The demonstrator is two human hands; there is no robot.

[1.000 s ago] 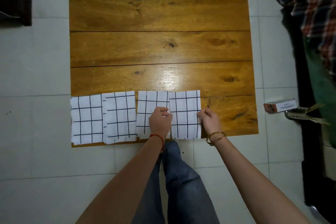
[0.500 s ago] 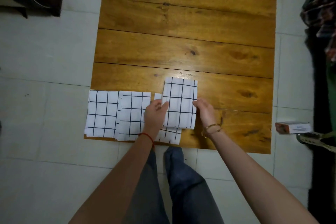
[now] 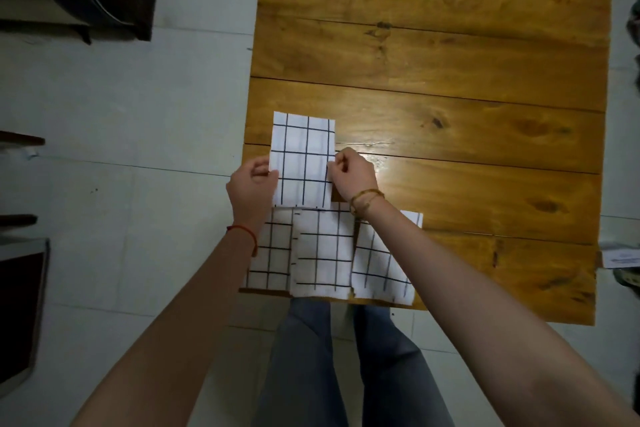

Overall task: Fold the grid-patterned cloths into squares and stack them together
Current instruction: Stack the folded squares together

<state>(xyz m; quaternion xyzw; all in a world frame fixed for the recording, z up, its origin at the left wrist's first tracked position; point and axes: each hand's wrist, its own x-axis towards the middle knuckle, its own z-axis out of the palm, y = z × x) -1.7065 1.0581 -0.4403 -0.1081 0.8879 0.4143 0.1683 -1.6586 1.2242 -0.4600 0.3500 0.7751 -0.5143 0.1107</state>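
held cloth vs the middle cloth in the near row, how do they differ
The held cloth is pinched at its sides by the left hand and right hand; the middle cloth lies untouched. The held cloth sits farther in on the table; the middle cloth overhangs its near edge. Both are white with black grid.

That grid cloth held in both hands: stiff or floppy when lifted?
Probably floppy: the held cloth is thin fabric, and both hands pinch opposite edges to keep it flat. Likely very light. It may slide easily on the glossy wooden table.
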